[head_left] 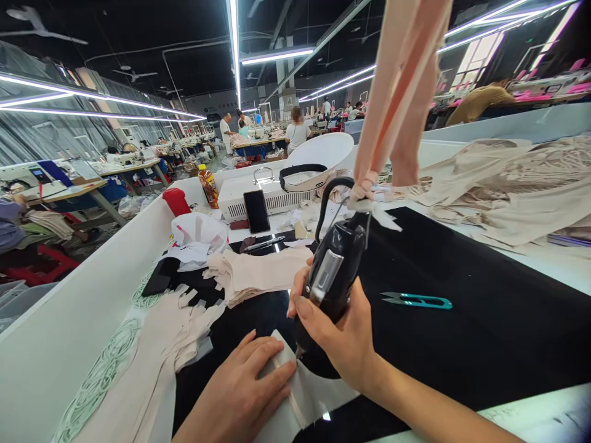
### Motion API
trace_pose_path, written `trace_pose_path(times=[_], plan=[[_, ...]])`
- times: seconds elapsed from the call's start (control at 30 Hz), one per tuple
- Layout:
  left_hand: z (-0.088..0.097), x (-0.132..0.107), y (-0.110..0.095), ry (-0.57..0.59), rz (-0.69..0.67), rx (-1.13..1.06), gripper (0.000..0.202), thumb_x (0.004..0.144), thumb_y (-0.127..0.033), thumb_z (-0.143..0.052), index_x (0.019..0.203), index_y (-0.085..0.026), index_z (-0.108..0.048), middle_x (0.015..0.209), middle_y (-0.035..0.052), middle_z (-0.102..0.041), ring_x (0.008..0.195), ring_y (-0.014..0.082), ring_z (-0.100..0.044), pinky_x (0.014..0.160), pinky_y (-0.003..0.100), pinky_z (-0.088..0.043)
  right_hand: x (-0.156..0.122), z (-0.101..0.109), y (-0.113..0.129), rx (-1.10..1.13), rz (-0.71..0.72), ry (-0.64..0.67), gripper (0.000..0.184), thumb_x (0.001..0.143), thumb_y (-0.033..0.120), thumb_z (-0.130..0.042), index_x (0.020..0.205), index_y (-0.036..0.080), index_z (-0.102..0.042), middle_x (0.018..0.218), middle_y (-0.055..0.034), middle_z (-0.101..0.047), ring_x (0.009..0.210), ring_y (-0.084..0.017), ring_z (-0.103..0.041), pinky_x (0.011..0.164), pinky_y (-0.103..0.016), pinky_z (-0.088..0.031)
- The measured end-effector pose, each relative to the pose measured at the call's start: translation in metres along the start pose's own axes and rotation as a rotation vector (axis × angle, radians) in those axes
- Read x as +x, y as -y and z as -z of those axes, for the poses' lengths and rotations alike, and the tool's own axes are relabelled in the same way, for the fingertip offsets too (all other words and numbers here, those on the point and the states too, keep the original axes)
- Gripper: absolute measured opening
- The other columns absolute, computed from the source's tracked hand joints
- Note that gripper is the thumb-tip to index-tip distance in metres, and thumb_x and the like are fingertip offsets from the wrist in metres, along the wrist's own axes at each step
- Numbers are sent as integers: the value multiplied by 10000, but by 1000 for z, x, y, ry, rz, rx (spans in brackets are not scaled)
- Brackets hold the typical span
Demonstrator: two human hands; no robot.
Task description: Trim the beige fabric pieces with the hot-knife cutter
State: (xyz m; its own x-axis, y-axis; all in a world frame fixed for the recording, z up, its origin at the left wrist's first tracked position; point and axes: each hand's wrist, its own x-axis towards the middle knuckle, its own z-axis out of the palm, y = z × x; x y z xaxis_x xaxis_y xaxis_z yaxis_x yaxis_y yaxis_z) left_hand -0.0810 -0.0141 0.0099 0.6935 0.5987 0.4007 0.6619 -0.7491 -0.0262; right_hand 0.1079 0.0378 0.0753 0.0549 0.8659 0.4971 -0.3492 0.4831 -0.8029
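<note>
My right hand [341, 332] is wrapped round a black corded hand tool [330, 264] with a silver panel on its side. Its narrow metal tip points down at a pale fabric piece [307, 387]; whether it touches the cloth I cannot tell. Fingers stretched, my left hand [244, 384] lies flat on that fabric beside the tip, holding nothing. From above, a twisted pink cloth strip [392, 92] comes down and is tied at the tool's top end. Teal thread snips [418, 300] lie on the black work surface [462, 344], right of my right hand.
Stacked beige pieces [263, 271] lie behind my hands, with more cut pieces [152, 363] and pale green cord [104, 375] at left. A phone [257, 211] leans against a white box [231, 200]. Beige cloth [508, 178] heaps at right. A white side wall [83, 289] borders the left.
</note>
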Motion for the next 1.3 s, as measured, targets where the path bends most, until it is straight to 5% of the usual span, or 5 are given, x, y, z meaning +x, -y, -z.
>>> trace_pose_path(times=[0.3,0.47,0.6,0.7,1.3], plan=[[3,1,1,10,7,-4,292,1133,-267,-416,1240,-236,-686,1227,105,-710,1151,223,-729,1063,516,-575,0,1,2,-78,-6,-29,252,819,205,-722,999,261,-555,767,40,-646,569,-134,-607,564,-292,-547],[8,7,-3,-24,-17,-35,268,1132,-244,-427,1216,-177,-672,1186,101,-717,1134,209,-719,1091,446,-569,2,11,10,-37,6,-47,260,819,198,-745,964,267,-540,754,48,-653,569,-128,-622,581,-287,-566],[8,15,-13,-7,4,-166,249,1122,-202,-420,1166,-144,-658,1043,89,-711,961,182,-711,900,298,-634,2,16,12,-70,10,-52,253,815,207,-746,944,262,-535,733,42,-648,557,-139,-617,562,-294,-550],[3,17,-19,19,13,-188,251,1126,-222,-413,1157,-161,-654,997,80,-702,895,184,-701,827,291,-637,1,15,12,-110,9,-68,257,802,222,-743,923,264,-520,727,43,-651,563,-143,-619,570,-299,-546],[-5,10,-18,31,-96,-24,251,1105,-164,-448,1221,-106,-663,1085,97,-730,1087,212,-722,1000,336,-625,-4,5,16,-59,-84,-23,362,742,240,-721,1039,251,-515,708,52,-606,526,-152,-605,517,-302,-524]])
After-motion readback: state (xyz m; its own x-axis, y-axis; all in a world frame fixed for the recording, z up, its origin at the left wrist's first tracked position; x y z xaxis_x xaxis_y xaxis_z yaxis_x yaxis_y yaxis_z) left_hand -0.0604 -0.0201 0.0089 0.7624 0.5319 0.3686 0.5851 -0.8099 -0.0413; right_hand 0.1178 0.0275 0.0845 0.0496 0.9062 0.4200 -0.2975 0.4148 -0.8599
